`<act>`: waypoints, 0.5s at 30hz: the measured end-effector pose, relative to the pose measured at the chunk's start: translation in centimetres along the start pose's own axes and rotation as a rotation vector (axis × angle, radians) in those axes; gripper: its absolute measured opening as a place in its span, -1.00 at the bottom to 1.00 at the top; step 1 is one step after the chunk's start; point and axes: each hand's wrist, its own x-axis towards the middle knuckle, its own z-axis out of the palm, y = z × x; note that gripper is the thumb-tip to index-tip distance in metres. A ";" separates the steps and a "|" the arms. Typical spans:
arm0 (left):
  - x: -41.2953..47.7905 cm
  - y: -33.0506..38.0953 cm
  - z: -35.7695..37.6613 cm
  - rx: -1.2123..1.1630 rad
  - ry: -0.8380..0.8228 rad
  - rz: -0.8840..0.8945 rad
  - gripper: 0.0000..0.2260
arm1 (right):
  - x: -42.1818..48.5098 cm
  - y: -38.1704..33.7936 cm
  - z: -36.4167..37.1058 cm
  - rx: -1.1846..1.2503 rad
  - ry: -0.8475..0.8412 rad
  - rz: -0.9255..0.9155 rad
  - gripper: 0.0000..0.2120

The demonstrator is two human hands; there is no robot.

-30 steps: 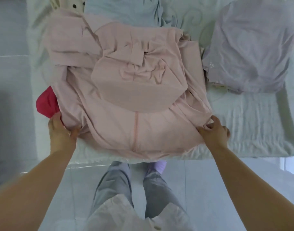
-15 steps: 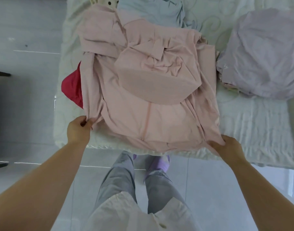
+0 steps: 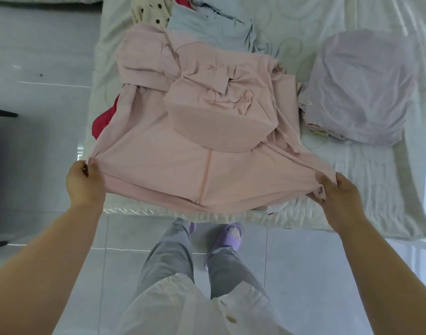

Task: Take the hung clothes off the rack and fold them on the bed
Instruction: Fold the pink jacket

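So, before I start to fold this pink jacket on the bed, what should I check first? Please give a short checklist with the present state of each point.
1. Left hand grips one hem corner of the pink jacket: ok.
2. Right hand grips the other corner: ok.
3. Hem stretched straight between the hands: ok.
4. Upper part flat: not ok, the hood and sleeves lie bunched on the body.
5. Zip closed to the top: cannot tell, the hood covers it.
6. Nothing underneath: not ok, the jacket lies over a red garment.
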 end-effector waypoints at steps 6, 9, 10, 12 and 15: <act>1.1 2.1 -1.4 0.186 -0.074 0.146 -0.69 | 0.3 -2.4 -1.4 -0.308 -0.240 0.298 -0.54; 2.2 5.1 -1.1 0.222 -0.141 0.201 -0.70 | 1.4 -5.4 -0.3 -0.193 -0.218 0.285 -0.59; 2.9 6.4 -1.0 0.223 -0.149 0.227 -0.71 | 1.9 -6.8 0.4 -0.126 -0.212 0.273 -0.49; 4.9 9.5 -0.3 0.199 -0.146 0.278 -0.71 | 3.2 -9.8 2.0 0.015 -0.175 0.229 -0.36; 8.6 14.7 0.9 0.164 -0.159 0.289 -0.72 | 5.6 -14.1 4.8 0.188 0.016 0.169 -0.79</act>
